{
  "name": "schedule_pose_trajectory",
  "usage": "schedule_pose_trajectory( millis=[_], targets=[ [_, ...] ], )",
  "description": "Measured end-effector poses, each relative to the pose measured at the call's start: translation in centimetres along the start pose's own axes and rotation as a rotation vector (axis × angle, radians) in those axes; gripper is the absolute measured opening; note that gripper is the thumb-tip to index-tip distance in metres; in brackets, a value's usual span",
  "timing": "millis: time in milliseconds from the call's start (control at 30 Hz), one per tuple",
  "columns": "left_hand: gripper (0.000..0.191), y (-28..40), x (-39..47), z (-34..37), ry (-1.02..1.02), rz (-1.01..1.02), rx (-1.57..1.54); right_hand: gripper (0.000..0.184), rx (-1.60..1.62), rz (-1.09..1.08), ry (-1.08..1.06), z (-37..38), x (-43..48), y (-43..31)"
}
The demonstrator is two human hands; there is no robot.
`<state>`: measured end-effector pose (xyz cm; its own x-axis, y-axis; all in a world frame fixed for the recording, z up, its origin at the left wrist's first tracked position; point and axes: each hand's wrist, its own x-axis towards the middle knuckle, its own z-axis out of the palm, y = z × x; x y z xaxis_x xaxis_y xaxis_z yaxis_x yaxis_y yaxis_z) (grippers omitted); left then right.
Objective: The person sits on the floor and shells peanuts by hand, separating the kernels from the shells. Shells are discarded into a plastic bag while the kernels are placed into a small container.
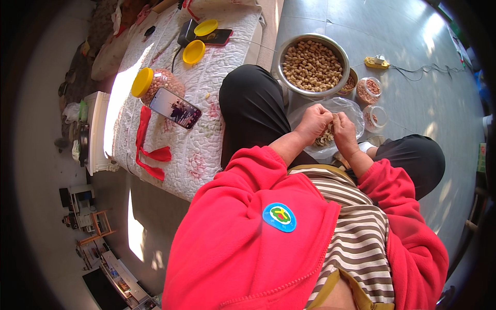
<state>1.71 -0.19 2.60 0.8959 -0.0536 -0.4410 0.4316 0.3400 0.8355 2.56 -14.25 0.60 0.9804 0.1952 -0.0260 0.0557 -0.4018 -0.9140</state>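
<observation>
My left hand point(314, 121) and my right hand point(345, 131) meet at the fingertips in front of my lap. Pinched between them is a small peanut, mostly hidden by the fingers. Under the hands lies a clear plastic bag point(350, 109), with a pile of broken peanut shells point(324, 138) in it. Just beyond stands a round metal pot point(341, 48), filled with unshelled peanuts point(312, 66). To its right, an open plastic jar point(369, 91) holds many shelled kernels. A nearer clear jar point(375, 118) has fewer kernels inside.
Left, a quilted bed cover point(186, 151) carries a lit phone point(175, 107), a yellow-lidded jar of kernels point(164, 82), a red cloth strip point(143, 143) and yellow lids point(193, 52). A yellow power strip point(376, 62) with its cable lies on the floor. Another container point(350, 82) sits partly behind the pot.
</observation>
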Motion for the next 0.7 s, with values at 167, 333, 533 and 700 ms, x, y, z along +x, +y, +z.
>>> schedule_pose_trajectory(
  millis=[167,333,533,700],
  targets=[
    [0.008,-0.2,0.1,0.0,0.005,-0.002,-0.019,0.03,-0.048,0.052,0.015,0.2,0.0,-0.3],
    [0.007,-0.5,0.3,0.1,0.023,0.015,-0.01,0.032,-0.044,0.091,0.035,0.6,0.4,0.7],
    [0.006,-1.1,0.9,0.4,0.08,0.197,0.132,0.036,0.202,0.078,0.088,1.5,1.3,2.3],
    [0.012,-1.2,1.5,-0.2,0.067,0.391,0.528,0.031,0.747,0.46,-0.199,-0.6,1.3,0.1]
  ],
)
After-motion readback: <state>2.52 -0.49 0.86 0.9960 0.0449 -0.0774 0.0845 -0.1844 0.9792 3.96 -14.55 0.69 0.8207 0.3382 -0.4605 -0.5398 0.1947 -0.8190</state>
